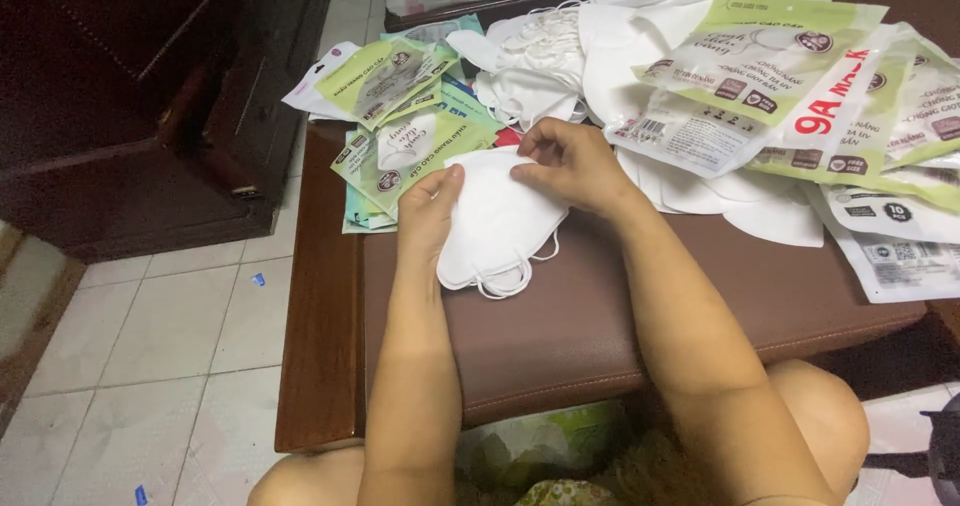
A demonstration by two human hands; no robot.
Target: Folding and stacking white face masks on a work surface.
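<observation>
A small stack of white folded face masks [495, 228] with ear loops lies on a brown padded bench [600, 316]. My left hand [430, 206] grips the stack's left edge. My right hand [568, 166] pinches the stack's top right edge with its fingertips. Just left of the stack lie green and white mask packets [400, 151].
A heap of loose white masks [560, 51] sits behind the stack. Many green and white packets [780, 76] pile up at the right. A dark wooden cabinet [140, 96] stands at the left on a tiled floor [150, 346]. My knees show below the bench.
</observation>
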